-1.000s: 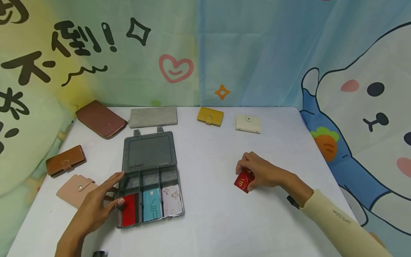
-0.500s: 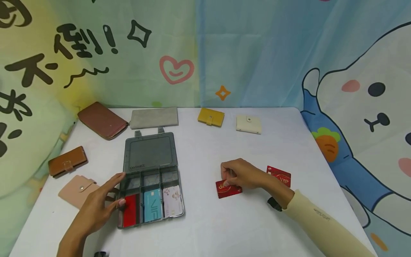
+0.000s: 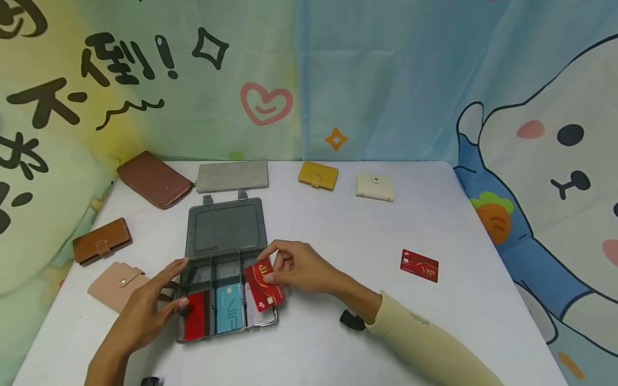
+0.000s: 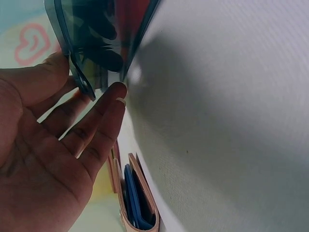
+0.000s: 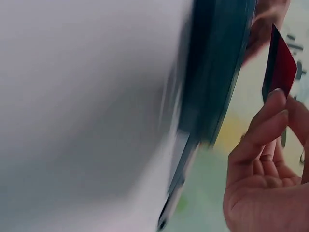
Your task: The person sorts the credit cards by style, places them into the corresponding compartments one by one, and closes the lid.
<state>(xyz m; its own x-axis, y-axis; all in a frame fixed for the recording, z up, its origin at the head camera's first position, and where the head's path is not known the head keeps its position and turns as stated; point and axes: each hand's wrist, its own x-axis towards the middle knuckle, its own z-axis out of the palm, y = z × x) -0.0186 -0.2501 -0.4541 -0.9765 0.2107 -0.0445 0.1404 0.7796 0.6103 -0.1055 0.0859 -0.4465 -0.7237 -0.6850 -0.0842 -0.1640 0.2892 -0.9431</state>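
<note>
A dark translucent card case [image 3: 226, 228] lies open on the table, divided into compartments. Its front row holds a red card [image 3: 195, 316], a teal card [image 3: 229, 308] and a pale card [image 3: 251, 313]. My left hand [image 3: 137, 313] rests against the case's left side; in the left wrist view its fingers [image 4: 104, 125] look fairly straight, touching the wall. My right hand [image 3: 301, 266] pinches a red VIP card [image 3: 264, 287] above the front-right compartment, partly covering the pale card. The right wrist view shows this card edge-on between thumb and finger.
Another red VIP card [image 3: 419, 265] lies at the right. Along the back are a brown wallet [image 3: 153, 179], a grey wallet [image 3: 232, 176], a yellow card holder [image 3: 317, 176] and a cream one [image 3: 375, 186]. A tan wallet [image 3: 102, 241] and pink wallet [image 3: 113, 284] lie left.
My right hand has moved left from the table's right side, carrying one red VIP card over the case. The other red VIP card is left behind on the table. My left hand stays put.
</note>
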